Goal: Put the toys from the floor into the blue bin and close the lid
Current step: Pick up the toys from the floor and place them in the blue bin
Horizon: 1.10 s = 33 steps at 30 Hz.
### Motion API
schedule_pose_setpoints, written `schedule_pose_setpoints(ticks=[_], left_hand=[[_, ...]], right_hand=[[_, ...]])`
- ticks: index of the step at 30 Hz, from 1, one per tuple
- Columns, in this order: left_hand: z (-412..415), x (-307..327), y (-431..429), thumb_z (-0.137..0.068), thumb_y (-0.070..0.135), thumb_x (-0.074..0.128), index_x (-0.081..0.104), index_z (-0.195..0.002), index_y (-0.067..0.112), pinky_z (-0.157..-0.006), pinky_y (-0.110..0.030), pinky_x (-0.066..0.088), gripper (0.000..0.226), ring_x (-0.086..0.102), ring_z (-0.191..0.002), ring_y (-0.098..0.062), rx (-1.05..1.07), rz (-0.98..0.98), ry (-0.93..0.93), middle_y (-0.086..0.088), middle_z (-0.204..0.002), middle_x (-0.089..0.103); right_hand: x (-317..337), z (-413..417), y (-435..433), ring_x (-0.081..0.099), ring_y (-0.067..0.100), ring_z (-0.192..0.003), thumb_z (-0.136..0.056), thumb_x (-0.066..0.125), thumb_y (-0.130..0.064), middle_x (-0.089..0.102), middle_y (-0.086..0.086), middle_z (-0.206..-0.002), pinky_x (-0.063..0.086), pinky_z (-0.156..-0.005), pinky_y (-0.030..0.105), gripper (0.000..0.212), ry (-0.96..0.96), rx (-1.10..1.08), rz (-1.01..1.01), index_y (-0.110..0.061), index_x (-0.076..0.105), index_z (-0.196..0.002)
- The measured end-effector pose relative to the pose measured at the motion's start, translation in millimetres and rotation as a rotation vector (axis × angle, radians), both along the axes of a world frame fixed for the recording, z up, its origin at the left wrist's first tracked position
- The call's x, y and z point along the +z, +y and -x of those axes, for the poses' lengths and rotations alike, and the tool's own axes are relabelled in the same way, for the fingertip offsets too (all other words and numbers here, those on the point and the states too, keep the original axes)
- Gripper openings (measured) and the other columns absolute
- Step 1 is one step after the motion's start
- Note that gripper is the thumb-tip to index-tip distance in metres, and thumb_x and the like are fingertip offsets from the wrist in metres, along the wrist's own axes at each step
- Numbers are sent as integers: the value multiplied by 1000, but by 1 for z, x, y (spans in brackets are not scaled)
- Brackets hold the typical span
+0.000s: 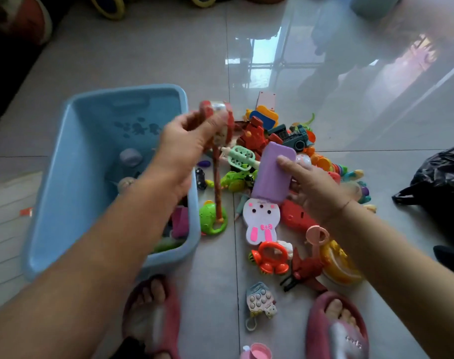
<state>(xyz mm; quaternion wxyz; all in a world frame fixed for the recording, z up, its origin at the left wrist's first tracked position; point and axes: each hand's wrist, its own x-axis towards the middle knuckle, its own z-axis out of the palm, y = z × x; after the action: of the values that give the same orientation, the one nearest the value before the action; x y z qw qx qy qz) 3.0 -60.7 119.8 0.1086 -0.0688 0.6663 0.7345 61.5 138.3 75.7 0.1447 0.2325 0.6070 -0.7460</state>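
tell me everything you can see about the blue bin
The blue bin is light blue plastic by its look, rectangular, with rounded corners and a rolled rim. It stands open on the tiled floor, left of the toy pile; no lid shows. Its far wall has a handle slot; dark fish-like prints show inside. A few toys lie in it.

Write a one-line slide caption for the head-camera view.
Left hand holds a red stick toy by the blue bin; right hand grips a purple bunny toy above the pile.

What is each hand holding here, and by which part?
The left hand grips the red stick toy near its top; the right hand grips the purple bunny toy by its purple end.
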Motion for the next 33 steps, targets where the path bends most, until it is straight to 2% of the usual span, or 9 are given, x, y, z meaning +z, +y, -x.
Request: schedule_pose_setpoints(ticks=[3,6,9,12,14,19,23,29,33], left_hand=[[19,31,-82,-79,21,71,66,-91,19,-67,-19,51,13,63,-71,-6,198,146,126,7,-81,70],[26,12,-138,-79,14,71,63,-98,15,-64,-18,49,20,62,-62,-2,283,349,32,3,-82,68],[14,-28,-165,-74,17,77,55,-119,4,-74,-24,48,51,63,-93,-20,340,496,-121,-13,-115,60],[-11,-46,-154,-72,35,78,39,-138,10,-95,-26,38,80,45,-125,-20,360,701,-137,-11,-142,42],[-34,-41,-123,-76,33,76,42,-136,14,-101,-26,37,71,45,-126,-17,302,654,-4,-6,-138,44],[-94,-36,-35,-69,35,77,56,-106,31,-85,-24,51,42,60,-100,-13,-26,225,164,3,-107,60],[-123,-85,20,-78,27,74,59,-106,23,-85,-22,52,32,61,-100,-14,-336,225,-117,-2,-107,63],[-103,-178,48,-80,38,71,54,-121,7,-95,-29,42,55,54,-109,-19,-160,409,-479,-7,-119,58],[-90,-202,42,-81,43,68,52,-125,-3,-97,-42,45,65,56,-116,-37,-154,365,-630,-25,-124,58]], right_hand=[[25,22,-55,61,16,-76,-90,58,-21,63,2,-87,49,-70,29,12,29,176,76,-13,59,-98],[31,30,-109,60,17,-79,-88,62,-19,62,5,-89,51,-68,27,21,69,328,43,-8,59,-105],[26,31,-137,59,19,-87,-86,65,-22,61,9,-97,54,-71,29,32,51,411,-14,-2,59,-111],[12,32,-122,57,16,-92,-84,68,-30,59,6,-101,50,-78,31,47,91,381,-172,-3,56,-121],[-1,25,-86,59,14,-92,-85,66,-30,62,3,-103,50,-80,30,44,96,315,-250,-8,56,-121],[-64,-35,5,60,13,-92,-79,73,-26,62,5,-108,47,-72,19,45,-25,277,-609,-12,56,-118],[-127,-84,25,55,17,-108,-69,81,-27,58,6,-115,46,-93,29,62,-113,404,-737,-11,53,-122],[-158,-83,33,55,18,-97,-69,79,-36,58,2,-102,45,-83,27,37,-44,468,-929,-21,66,-100],[-164,-82,31,45,15,-100,-72,76,-36,46,-2,-102,43,-92,32,20,-64,546,-983,-25,66,-85]])
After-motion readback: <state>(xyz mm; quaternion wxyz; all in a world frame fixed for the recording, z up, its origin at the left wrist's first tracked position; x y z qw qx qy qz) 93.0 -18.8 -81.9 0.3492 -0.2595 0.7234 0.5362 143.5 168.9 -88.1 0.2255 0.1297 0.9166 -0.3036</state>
